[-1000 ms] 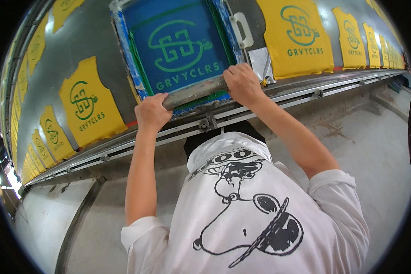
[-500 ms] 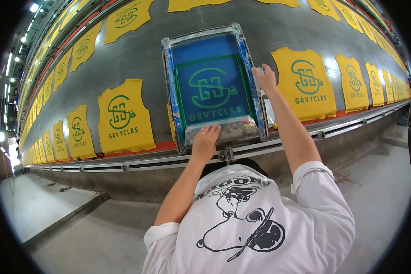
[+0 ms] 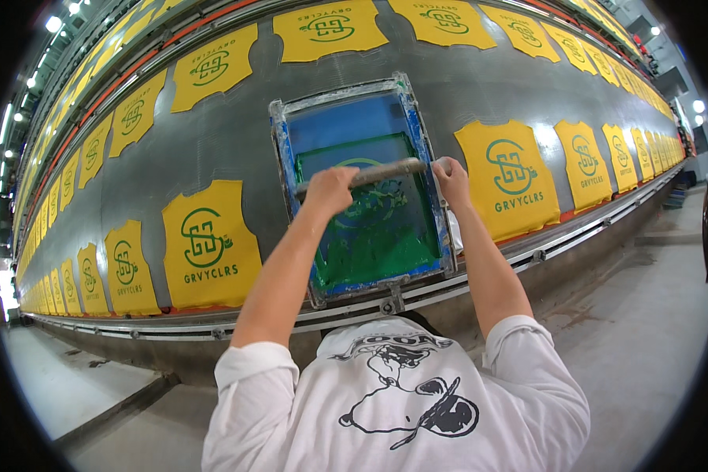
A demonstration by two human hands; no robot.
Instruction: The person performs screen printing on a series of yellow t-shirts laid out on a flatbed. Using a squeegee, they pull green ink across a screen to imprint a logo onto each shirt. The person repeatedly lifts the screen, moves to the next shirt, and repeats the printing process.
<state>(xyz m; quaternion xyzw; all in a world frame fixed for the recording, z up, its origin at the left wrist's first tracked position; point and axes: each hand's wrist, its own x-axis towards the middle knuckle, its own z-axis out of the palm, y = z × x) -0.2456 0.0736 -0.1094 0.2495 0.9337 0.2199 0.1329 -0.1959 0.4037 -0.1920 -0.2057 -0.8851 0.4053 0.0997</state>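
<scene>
Mesh (image 3: 377, 256): squeegee (image 3: 385, 171) w/ L hand (image 3: 332, 189) on it is blocking the middle; green near half is leaving room from above
Frame (image 3: 281, 130): raised bars are walling the mesh in on all 4 sides
R bar: R hand (image 3: 451, 185) is crowding it, narrowing the gap to R yellow piece (image 3: 511, 185)
L strip: bare grey table (image 3: 263, 165) is running btwn frame & L yellow piece (image 3: 212, 248), widening toward back-row pieces (image 3: 330, 31)
Near edge: metal rail (image 3: 582, 234) is running along it, forearms (image 3: 283, 267) crossing above
</scene>
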